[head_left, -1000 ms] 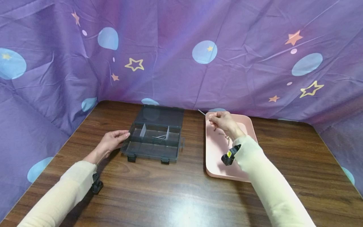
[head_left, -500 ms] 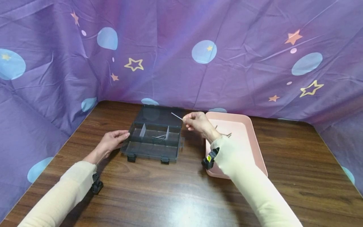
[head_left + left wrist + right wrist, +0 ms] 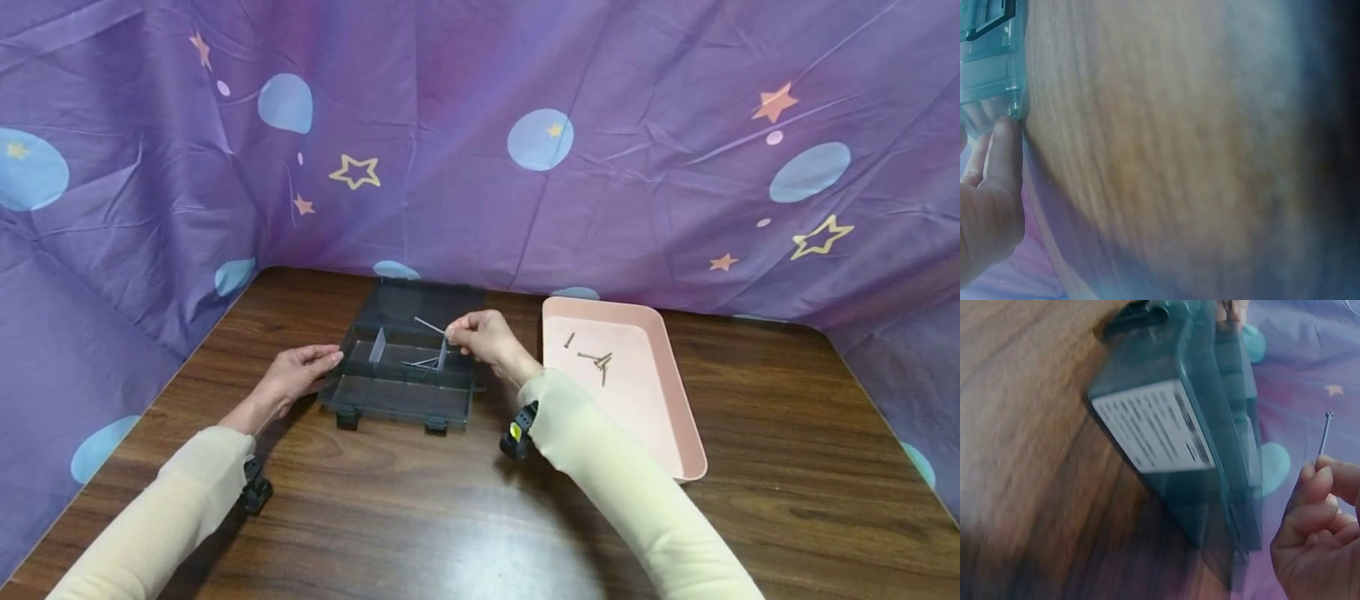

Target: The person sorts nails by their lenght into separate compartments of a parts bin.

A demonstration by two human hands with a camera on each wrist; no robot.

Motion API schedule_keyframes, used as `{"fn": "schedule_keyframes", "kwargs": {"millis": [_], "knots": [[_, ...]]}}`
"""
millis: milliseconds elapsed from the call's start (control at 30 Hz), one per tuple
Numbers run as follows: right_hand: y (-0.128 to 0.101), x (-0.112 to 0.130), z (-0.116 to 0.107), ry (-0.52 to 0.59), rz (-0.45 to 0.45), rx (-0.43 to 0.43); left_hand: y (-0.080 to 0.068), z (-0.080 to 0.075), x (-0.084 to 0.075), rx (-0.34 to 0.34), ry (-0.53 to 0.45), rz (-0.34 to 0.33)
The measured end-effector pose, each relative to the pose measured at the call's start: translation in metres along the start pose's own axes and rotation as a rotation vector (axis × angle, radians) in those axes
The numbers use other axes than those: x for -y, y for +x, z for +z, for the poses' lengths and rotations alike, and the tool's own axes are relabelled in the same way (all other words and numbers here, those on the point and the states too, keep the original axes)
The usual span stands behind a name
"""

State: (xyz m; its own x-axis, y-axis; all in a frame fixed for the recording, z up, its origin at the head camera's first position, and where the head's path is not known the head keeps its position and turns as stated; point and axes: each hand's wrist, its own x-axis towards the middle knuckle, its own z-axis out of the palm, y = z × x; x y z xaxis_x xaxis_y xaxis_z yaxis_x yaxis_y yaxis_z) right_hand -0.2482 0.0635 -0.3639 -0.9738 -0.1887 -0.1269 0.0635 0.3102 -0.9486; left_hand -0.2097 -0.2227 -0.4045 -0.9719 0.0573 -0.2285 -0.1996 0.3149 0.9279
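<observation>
Right hand (image 3: 483,337), nail (image 3: 430,326) pinched, now shifted from tray (image 3: 678,433) over organizer box (image 3: 405,392); left hand (image 3: 296,375) flat against it.

One organizer box (image 3: 408,367), one pink tray (image 3: 660,417) (four loose screws (image 3: 596,360)).

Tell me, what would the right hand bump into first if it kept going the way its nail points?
Probably the open lid of the box: the right hand pinches a nail aimed up-left over the compartments, though depth is unclear.
</observation>
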Motion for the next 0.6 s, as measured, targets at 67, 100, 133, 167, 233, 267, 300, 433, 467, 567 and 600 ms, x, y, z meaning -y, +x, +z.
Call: {"fn": "schedule_keyframes", "kwargs": {"millis": [67, 100, 133, 167, 233, 267, 300, 433, 467, 567, 600], "knots": [[0.000, 0.000, 0.005, -0.014, -0.006, -0.004, 0.000, 0.000, 0.000, -0.001, 0.001, 0.001], [0.001, 0.000, 0.008, -0.023, -0.013, -0.005, 0.001, 0.000, 0.001, -0.001, 0.001, 0.001], [0.001, 0.000, 0.010, -0.028, -0.015, -0.004, 0.001, 0.000, 0.001, -0.002, 0.004, 0.002], [0.001, 0.000, 0.012, -0.033, -0.017, -0.002, 0.001, 0.000, 0.001, -0.001, 0.006, 0.004], [0.001, 0.001, 0.015, -0.036, -0.011, -0.003, 0.001, 0.000, 0.001, 0.001, 0.006, 0.008], [0.001, 0.001, 0.017, -0.037, -0.007, -0.004, 0.001, 0.000, 0.001, 0.003, 0.006, 0.011], [0.001, 0.001, 0.018, -0.039, -0.003, -0.006, 0.000, 0.000, 0.002, 0.004, 0.007, 0.014], [0.001, 0.002, 0.020, -0.049, 0.011, -0.016, 0.001, 0.000, 0.002, 0.007, 0.006, 0.016], [0.001, 0.003, 0.021, -0.054, 0.015, -0.018, 0.001, 0.000, 0.002, 0.007, 0.008, 0.015], [0.001, 0.003, 0.023, -0.066, 0.015, -0.020, 0.001, 0.000, 0.001, 0.005, 0.014, 0.012], [0.001, 0.002, 0.024, -0.072, 0.014, -0.019, 0.000, 0.000, 0.001, 0.005, 0.011, 0.012]]}}
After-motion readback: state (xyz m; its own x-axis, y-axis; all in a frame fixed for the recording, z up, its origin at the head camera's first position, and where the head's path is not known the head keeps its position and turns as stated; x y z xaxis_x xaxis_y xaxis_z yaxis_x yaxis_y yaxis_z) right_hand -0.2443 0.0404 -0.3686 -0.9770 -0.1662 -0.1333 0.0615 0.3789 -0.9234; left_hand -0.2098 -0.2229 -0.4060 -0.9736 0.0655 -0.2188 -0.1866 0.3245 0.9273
